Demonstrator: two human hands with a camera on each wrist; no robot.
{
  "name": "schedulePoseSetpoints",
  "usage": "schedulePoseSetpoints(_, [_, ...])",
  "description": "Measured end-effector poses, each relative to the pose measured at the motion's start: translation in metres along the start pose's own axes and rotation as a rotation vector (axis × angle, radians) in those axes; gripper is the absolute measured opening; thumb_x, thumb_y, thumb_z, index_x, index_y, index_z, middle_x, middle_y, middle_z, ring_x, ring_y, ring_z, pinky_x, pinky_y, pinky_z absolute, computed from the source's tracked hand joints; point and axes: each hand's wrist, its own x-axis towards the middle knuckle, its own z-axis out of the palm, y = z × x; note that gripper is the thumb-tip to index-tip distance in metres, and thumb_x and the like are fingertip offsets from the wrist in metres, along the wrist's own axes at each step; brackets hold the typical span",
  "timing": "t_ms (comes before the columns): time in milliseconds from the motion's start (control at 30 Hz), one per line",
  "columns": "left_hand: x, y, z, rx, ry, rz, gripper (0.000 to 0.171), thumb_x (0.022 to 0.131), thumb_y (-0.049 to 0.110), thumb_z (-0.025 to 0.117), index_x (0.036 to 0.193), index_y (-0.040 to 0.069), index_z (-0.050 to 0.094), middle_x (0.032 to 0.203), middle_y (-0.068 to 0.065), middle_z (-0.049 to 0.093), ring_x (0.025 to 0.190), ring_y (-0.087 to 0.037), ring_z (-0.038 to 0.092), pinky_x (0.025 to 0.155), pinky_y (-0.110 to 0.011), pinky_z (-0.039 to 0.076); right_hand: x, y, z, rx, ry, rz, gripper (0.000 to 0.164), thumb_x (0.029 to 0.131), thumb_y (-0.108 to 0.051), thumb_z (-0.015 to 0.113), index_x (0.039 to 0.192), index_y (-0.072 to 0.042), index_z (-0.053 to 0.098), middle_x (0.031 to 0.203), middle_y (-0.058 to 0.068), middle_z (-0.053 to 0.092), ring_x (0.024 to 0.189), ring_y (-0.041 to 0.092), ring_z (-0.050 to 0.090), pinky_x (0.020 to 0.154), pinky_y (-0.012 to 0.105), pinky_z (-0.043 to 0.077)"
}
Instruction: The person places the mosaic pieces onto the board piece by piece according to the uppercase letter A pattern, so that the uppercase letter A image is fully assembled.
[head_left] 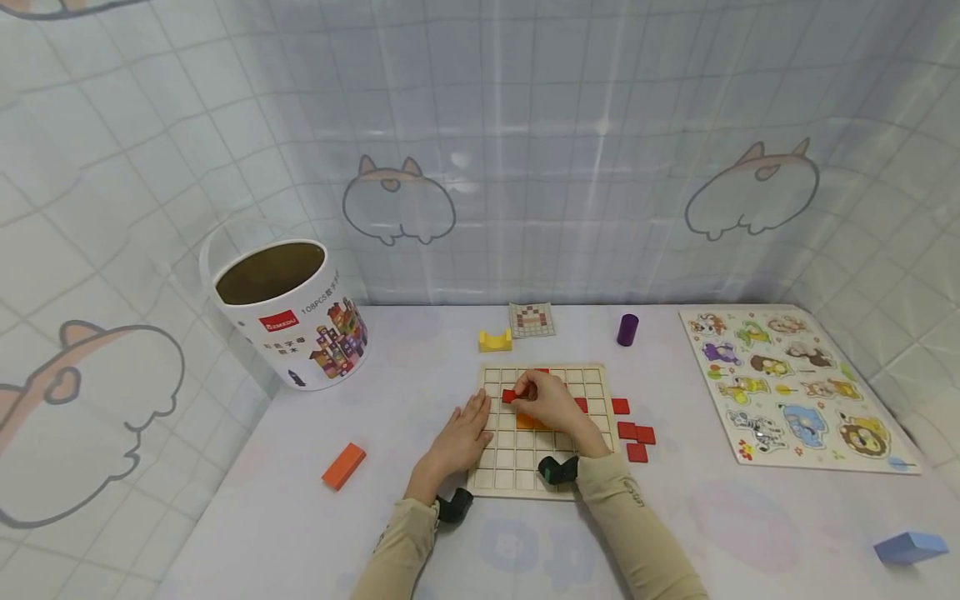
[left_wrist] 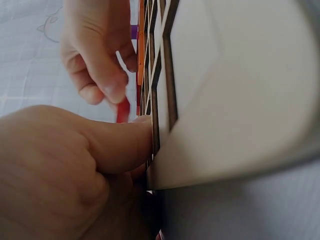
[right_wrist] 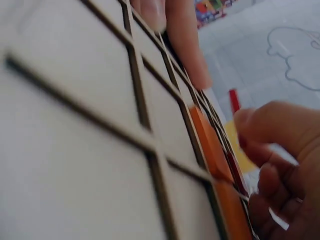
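A wooden grid board lies flat on the table. Along its left edge rests my left hand, fingers extended; the left wrist view shows its thumb against the board's edge. My right hand pinches a small red square tile between thumb and finger, over the board's upper left part. In the right wrist view that red tile is held tilted, apart from the grid. Orange tiles sit in the grid below my right hand, and red tiles show around it, partly hidden.
Several loose red tiles lie right of the board. Behind it are a pattern card, a yellow block and a purple cylinder. A bucket and orange block stand left; an animal puzzle and blue block lie right.
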Motion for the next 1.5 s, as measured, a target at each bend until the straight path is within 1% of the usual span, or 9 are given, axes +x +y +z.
schedulePoseSetpoints(233, [0.000, -0.001, 0.001, 0.006, 0.000, 0.005, 0.059, 0.102, 0.017, 0.044, 0.151, -0.005, 0.022, 0.162, -0.019, 0.015, 0.150, -0.036, 0.016, 0.121, -0.055, 0.015, 0.000, 0.004, 0.009, -0.032, 0.003, -0.025, 0.016, 0.080, -0.008, 0.077, 0.085, -0.012, 0.062, 0.077, -0.001, 0.057, 0.069, 0.011, 0.048, 0.064, 0.022, 0.041])
schedulePoseSetpoints(500, [-0.001, -0.001, 0.002, 0.006, -0.004, 0.010, 0.058, 0.102, 0.017, 0.044, 0.151, -0.006, 0.022, 0.161, -0.020, 0.015, 0.150, -0.036, 0.016, 0.120, -0.056, 0.015, -0.003, 0.005, 0.012, -0.046, -0.006, -0.021, 0.015, 0.081, -0.009, 0.076, 0.086, -0.015, 0.063, 0.081, -0.003, 0.059, 0.073, 0.011, 0.049, 0.067, 0.022, 0.042])
schedulePoseSetpoints(800, [0.001, -0.002, 0.002, 0.012, 0.006, 0.013, 0.059, 0.102, 0.017, 0.044, 0.151, -0.006, 0.021, 0.162, -0.019, 0.014, 0.150, -0.036, 0.016, 0.120, -0.056, 0.015, -0.003, 0.003, 0.010, -0.045, 0.006, -0.053, 0.016, 0.081, -0.006, 0.076, 0.089, -0.012, 0.064, 0.080, -0.001, 0.059, 0.071, 0.011, 0.048, 0.064, 0.021, 0.041])
schedulePoseSetpoints(900, [0.002, -0.003, 0.003, 0.013, 0.005, 0.011, 0.059, 0.102, 0.017, 0.044, 0.152, -0.005, 0.021, 0.162, -0.019, 0.014, 0.150, -0.036, 0.015, 0.121, -0.055, 0.014, -0.003, 0.002, 0.010, -0.028, 0.014, -0.050, 0.018, 0.081, -0.006, 0.076, 0.092, -0.011, 0.064, 0.083, -0.001, 0.061, 0.073, 0.011, 0.050, 0.066, 0.021, 0.043])
schedulePoseSetpoints(967, [0.002, -0.003, 0.003, 0.011, 0.007, 0.010, 0.059, 0.102, 0.018, 0.044, 0.152, -0.005, 0.021, 0.162, -0.019, 0.014, 0.150, -0.036, 0.015, 0.121, -0.055, 0.014, -0.004, 0.001, 0.010, -0.001, 0.025, -0.034, 0.019, 0.081, -0.007, 0.076, 0.096, -0.011, 0.064, 0.086, -0.001, 0.062, 0.075, 0.010, 0.051, 0.067, 0.020, 0.044])
schedulePoseSetpoints(1100, [0.003, -0.002, 0.004, 0.012, 0.001, 0.007, 0.059, 0.103, 0.019, 0.042, 0.152, -0.004, 0.020, 0.162, -0.017, 0.013, 0.151, -0.035, 0.014, 0.121, -0.054, 0.013, -0.008, -0.002, 0.003, 0.066, 0.050, -0.006, 0.023, 0.084, -0.010, 0.074, 0.105, -0.008, 0.064, 0.089, 0.003, 0.064, 0.078, 0.013, 0.054, 0.066, 0.022, 0.046])
schedulePoseSetpoints(1133, [0.004, -0.003, 0.004, 0.013, 0.002, 0.007, 0.059, 0.103, 0.019, 0.042, 0.152, -0.004, 0.020, 0.162, -0.017, 0.013, 0.151, -0.034, 0.014, 0.121, -0.054, 0.013, -0.009, -0.003, 0.000, 0.077, 0.057, 0.001, 0.024, 0.085, -0.011, 0.074, 0.106, -0.008, 0.064, 0.090, 0.003, 0.065, 0.079, 0.013, 0.055, 0.066, 0.022, 0.047])
schedulePoseSetpoints(1333, [0.004, -0.003, 0.003, 0.010, 0.006, 0.009, 0.058, 0.103, 0.018, 0.042, 0.152, -0.004, 0.020, 0.162, -0.018, 0.013, 0.151, -0.035, 0.014, 0.121, -0.055, 0.014, -0.013, -0.004, -0.021, 0.112, 0.131, -0.022, 0.020, 0.089, -0.016, 0.071, 0.107, -0.012, 0.063, 0.097, 0.007, 0.066, 0.083, 0.016, 0.057, 0.072, 0.024, 0.046])
schedulePoseSetpoints(1500, [0.002, -0.003, 0.003, 0.008, 0.003, 0.008, 0.058, 0.103, 0.018, 0.042, 0.152, -0.004, 0.019, 0.162, -0.018, 0.012, 0.151, -0.035, 0.013, 0.121, -0.054, 0.013, -0.017, 0.003, -0.040, 0.132, 0.184, -0.022, 0.020, 0.091, -0.018, 0.069, 0.109, -0.010, 0.062, 0.101, 0.009, 0.066, 0.087, 0.019, 0.058, 0.078, 0.025, 0.047])
